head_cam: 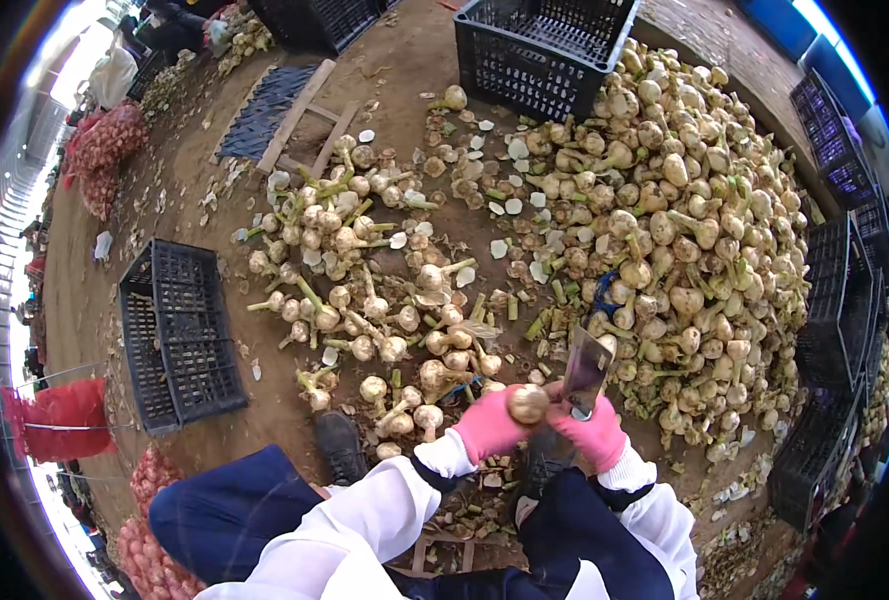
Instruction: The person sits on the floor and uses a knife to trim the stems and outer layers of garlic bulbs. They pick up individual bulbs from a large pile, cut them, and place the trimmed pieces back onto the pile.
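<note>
My left hand (pixel 495 426), in a pink glove, grips a garlic bulb (pixel 528 404) above the ground between my knees. Close against it, my right hand (pixel 593 433), also gloved in pink, holds a knife with a broad metal blade (pixel 588 365) pointing up and away from me. The fingers of both hands nearly meet beside the bulb; whether the blade touches it I cannot tell. Ahead and to the left lie loose garlic bulbs with stems (pixel 327 316). A large heap of garlic bulbs (pixel 688 247) rises on the right.
A black plastic crate (pixel 534 82) stands at the top, another (pixel 182 337) at the left. More crates (pixel 834 300) line the right side. A low wooden stool with a woven seat (pixel 268 112), red mesh sacks (pixel 107 154) and cut stems (pixel 538 326) are around. Another person (pixel 171 30) sits far left.
</note>
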Demonstrator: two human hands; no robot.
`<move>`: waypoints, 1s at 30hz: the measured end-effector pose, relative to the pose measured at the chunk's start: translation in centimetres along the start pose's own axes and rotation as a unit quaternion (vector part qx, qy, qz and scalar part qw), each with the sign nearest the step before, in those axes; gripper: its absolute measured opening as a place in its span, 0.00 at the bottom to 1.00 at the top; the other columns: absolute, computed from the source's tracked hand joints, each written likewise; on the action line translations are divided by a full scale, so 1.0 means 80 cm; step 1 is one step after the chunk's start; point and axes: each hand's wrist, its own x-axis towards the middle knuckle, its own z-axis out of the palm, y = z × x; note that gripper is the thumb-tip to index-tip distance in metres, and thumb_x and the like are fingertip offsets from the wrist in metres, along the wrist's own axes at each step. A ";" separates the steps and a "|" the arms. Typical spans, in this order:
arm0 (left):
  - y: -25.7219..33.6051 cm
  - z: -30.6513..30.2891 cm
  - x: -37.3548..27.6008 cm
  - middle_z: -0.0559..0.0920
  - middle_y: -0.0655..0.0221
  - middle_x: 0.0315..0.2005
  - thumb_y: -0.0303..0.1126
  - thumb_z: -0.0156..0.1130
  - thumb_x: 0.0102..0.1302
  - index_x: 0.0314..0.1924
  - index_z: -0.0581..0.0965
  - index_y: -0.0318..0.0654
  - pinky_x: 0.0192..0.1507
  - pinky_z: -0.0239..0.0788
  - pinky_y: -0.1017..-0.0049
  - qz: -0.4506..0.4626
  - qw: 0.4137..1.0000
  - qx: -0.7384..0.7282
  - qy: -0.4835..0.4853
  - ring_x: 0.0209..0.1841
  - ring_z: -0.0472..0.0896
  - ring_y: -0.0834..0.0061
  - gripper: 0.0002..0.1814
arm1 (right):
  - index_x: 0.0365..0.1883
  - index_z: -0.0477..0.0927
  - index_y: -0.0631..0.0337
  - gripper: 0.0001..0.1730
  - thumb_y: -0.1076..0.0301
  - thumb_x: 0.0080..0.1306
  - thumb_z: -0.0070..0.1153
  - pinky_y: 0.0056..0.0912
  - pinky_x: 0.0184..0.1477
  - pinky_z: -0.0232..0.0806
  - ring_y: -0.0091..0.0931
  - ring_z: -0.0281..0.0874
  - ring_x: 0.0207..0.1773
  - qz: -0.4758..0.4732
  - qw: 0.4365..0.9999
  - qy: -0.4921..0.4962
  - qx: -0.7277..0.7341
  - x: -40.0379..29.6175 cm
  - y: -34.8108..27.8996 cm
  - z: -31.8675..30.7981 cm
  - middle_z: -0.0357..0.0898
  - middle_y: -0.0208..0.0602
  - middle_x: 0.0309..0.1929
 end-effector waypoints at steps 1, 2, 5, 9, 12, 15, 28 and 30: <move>-0.002 -0.004 0.001 0.86 0.61 0.39 0.39 0.71 0.55 0.48 0.81 0.40 0.47 0.76 0.69 -0.021 0.999 -0.005 0.024 0.41 0.85 0.63 0.21 | 0.49 0.82 0.57 0.19 0.66 0.59 0.68 0.27 0.41 0.71 0.20 0.79 0.37 0.023 0.998 0.001 -0.062 0.010 0.018 -0.015 0.83 0.27 0.35; -0.005 -0.013 -0.003 0.86 0.60 0.39 0.39 0.72 0.56 0.47 0.82 0.40 0.48 0.76 0.68 -0.034 0.998 0.033 0.036 0.43 0.85 0.61 0.20 | 0.45 0.82 0.55 0.18 0.63 0.56 0.69 0.33 0.39 0.72 0.30 0.82 0.35 -0.109 0.963 0.051 -0.243 0.018 0.018 -0.018 0.82 0.35 0.30; 0.006 -0.019 -0.003 0.86 0.59 0.39 0.39 0.71 0.56 0.48 0.82 0.40 0.47 0.76 0.68 -0.019 0.998 0.039 0.046 0.43 0.85 0.61 0.20 | 0.36 0.80 0.54 0.16 0.60 0.51 0.69 0.43 0.39 0.73 0.42 0.81 0.37 -0.144 0.881 0.075 -0.445 0.011 0.038 -0.038 0.79 0.41 0.31; 0.010 -0.026 -0.010 0.85 0.59 0.41 0.39 0.72 0.56 0.47 0.81 0.39 0.47 0.74 0.69 -0.028 0.999 0.012 0.022 0.43 0.85 0.65 0.20 | 0.33 0.78 0.54 0.16 0.61 0.48 0.67 0.44 0.38 0.73 0.42 0.80 0.36 -0.235 0.848 -0.025 -0.474 -0.011 -0.005 -0.010 0.79 0.39 0.34; 0.015 -0.024 -0.011 0.85 0.60 0.40 0.40 0.73 0.57 0.47 0.81 0.37 0.48 0.74 0.69 0.011 0.997 0.066 -0.025 0.42 0.84 0.68 0.21 | 0.32 0.77 0.55 0.19 0.62 0.42 0.68 0.45 0.37 0.72 0.43 0.80 0.36 -0.230 0.833 -0.034 -0.503 -0.014 -0.009 0.005 0.78 0.39 0.33; 0.011 -0.026 -0.014 0.84 0.61 0.39 0.40 0.72 0.57 0.46 0.81 0.36 0.48 0.74 0.69 0.054 0.995 0.020 -0.080 0.41 0.84 0.68 0.20 | 0.30 0.77 0.56 0.18 0.62 0.42 0.69 0.46 0.37 0.72 0.43 0.80 0.37 -0.221 0.830 0.007 -0.513 -0.010 0.002 -0.003 0.78 0.40 0.33; 0.036 -0.035 -0.011 0.80 0.68 0.47 0.24 0.69 0.46 0.49 0.79 0.51 0.57 0.70 0.63 0.244 0.921 0.259 -0.157 0.52 0.80 0.59 0.27 | 0.32 0.80 0.61 0.13 0.61 0.56 0.64 0.43 0.39 0.71 0.46 0.79 0.37 -0.052 0.949 0.072 -0.301 0.010 0.080 -0.063 0.80 0.47 0.31; 0.022 -0.042 -0.011 0.80 0.68 0.50 0.22 0.66 0.44 0.48 0.79 0.50 0.56 0.71 0.62 0.274 0.864 0.377 -0.191 0.52 0.80 0.59 0.26 | 0.31 0.80 0.61 0.12 0.63 0.55 0.65 0.41 0.37 0.70 0.45 0.79 0.35 -0.094 0.963 0.035 -0.251 0.004 0.058 -0.052 0.80 0.46 0.30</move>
